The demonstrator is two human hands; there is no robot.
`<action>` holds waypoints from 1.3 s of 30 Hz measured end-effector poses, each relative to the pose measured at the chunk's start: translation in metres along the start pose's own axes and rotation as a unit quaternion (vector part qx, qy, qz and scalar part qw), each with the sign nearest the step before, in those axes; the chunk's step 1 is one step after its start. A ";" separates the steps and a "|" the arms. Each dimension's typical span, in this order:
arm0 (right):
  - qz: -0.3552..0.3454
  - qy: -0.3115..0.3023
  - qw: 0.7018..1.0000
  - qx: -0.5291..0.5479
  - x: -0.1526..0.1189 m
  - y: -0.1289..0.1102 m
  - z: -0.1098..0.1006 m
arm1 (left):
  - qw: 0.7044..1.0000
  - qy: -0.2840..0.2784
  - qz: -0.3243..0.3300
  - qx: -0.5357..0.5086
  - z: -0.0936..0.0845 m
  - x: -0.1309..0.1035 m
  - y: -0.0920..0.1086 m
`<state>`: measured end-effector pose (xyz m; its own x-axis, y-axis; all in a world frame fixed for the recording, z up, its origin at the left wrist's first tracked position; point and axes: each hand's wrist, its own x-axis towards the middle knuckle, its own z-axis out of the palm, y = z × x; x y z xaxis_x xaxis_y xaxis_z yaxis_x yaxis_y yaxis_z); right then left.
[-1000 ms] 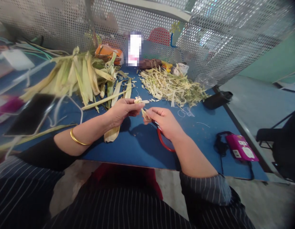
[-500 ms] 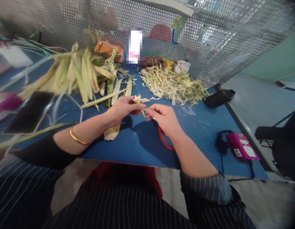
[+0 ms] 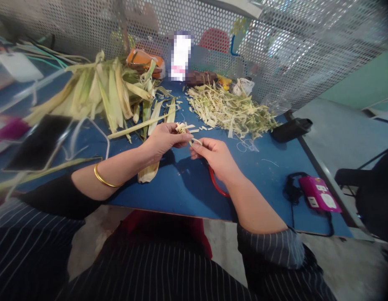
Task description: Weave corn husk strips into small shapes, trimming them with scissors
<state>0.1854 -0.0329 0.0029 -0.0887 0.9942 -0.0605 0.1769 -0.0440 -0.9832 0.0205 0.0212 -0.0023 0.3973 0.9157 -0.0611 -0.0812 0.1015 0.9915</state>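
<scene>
Between the thumb and fingers of my left hand is a small pale braided corn husk piece, with short strip ends sticking out to the right. My right hand pinches a thin husk strip that runs to the braided piece. Both hands are close together above the blue table. Beneath my right hand lies a red curved handle, its other end hidden. A broad husk leaf rests on the table under my left forearm.
Long corn husks are heaped at the left; shredded husk trimmings at the back right. A black bottle-like object and a magenta box with a black cord lie right. A phone on a stand stands left. Perforated metal panels rise behind.
The strip in my right hand now bends in a loop near my left thumb. My right fingers have shifted slightly, and the view has moved a little.
</scene>
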 end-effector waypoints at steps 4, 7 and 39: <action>-0.007 0.008 1.000 0.007 0.000 0.000 0.001 | 1.000 -0.007 0.005 0.014 -0.001 0.000 -0.002; -0.017 0.009 1.000 -0.004 0.000 0.000 0.002 | 1.000 -0.018 0.010 0.019 0.000 -0.001 -0.002; -0.045 0.006 0.998 -0.032 0.000 0.001 -0.001 | 0.996 -0.081 -0.035 0.021 -0.002 -0.003 0.005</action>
<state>0.1869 -0.0327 0.0017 -0.0945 0.9951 0.0297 0.2315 0.0510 -0.9715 0.0174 0.0202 0.0028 0.5436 0.8315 -0.1145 -0.0110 0.1434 0.9896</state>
